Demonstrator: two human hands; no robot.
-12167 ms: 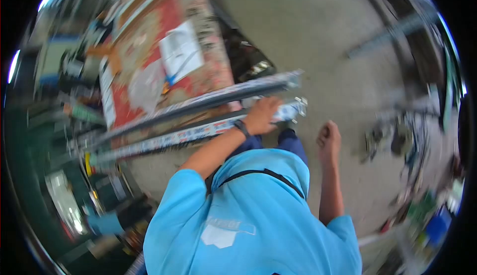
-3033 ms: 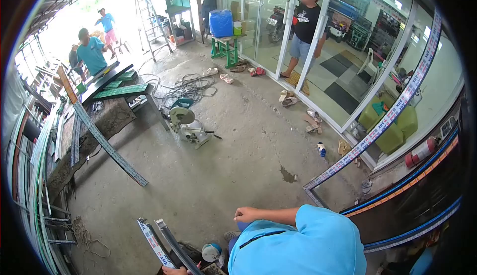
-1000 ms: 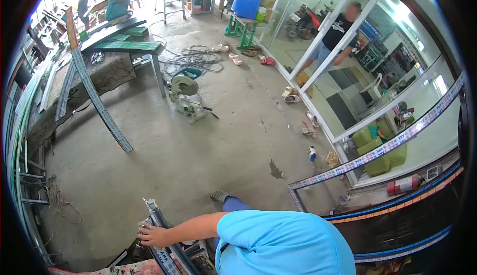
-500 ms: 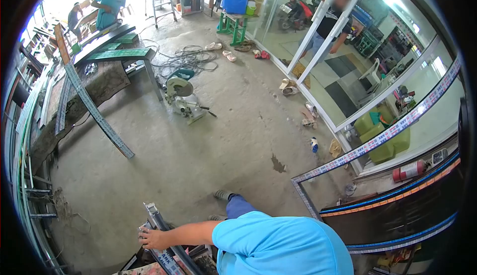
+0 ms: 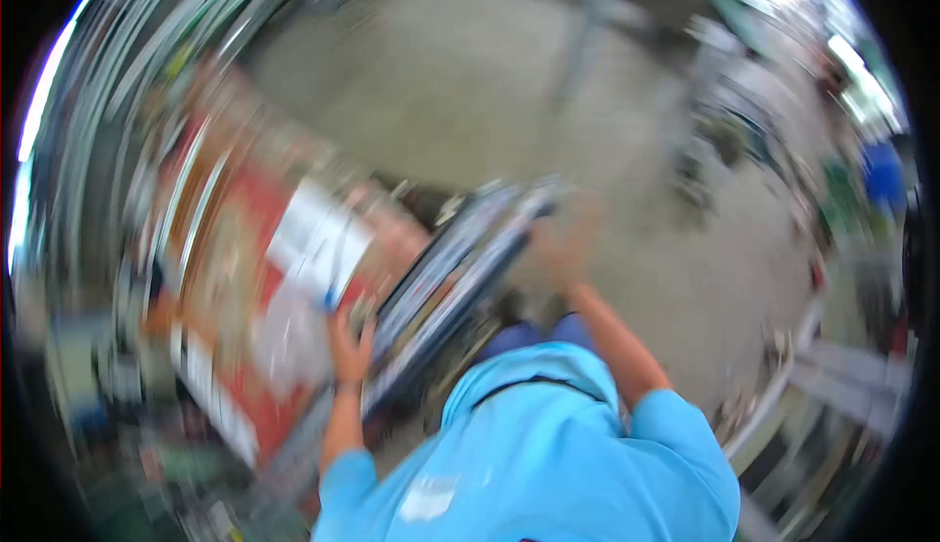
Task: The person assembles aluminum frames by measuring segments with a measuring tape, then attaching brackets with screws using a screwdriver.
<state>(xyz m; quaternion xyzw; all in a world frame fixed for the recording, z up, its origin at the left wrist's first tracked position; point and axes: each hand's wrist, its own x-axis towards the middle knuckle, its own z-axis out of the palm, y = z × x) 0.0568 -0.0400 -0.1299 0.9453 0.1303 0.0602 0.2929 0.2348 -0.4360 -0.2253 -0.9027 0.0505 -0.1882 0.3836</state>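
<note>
The whole view is smeared by motion. My left hand (image 5: 351,341) is at the near left edge of a bundle of long metal profiles (image 5: 446,282), beside a clear plastic bag (image 5: 294,334); whether its fingers grip anything is too blurred to tell. My right hand (image 5: 566,243) is just right of the far end of the profiles, above the floor, its fingers smeared. White sheets of paper (image 5: 318,238) lie on a red-topped table (image 5: 250,287) left of the profiles.
Long profiles (image 5: 147,62) stand stacked along the upper left. A blurred machine (image 5: 700,155) sits on the floor at the upper right. A blue container (image 5: 883,175) is at the far right, above a pale frame edge (image 5: 774,405).
The view has swung left and down, bringing the red-topped table into sight. Both my hands now show; before, only one hand showed, on the profiles.
</note>
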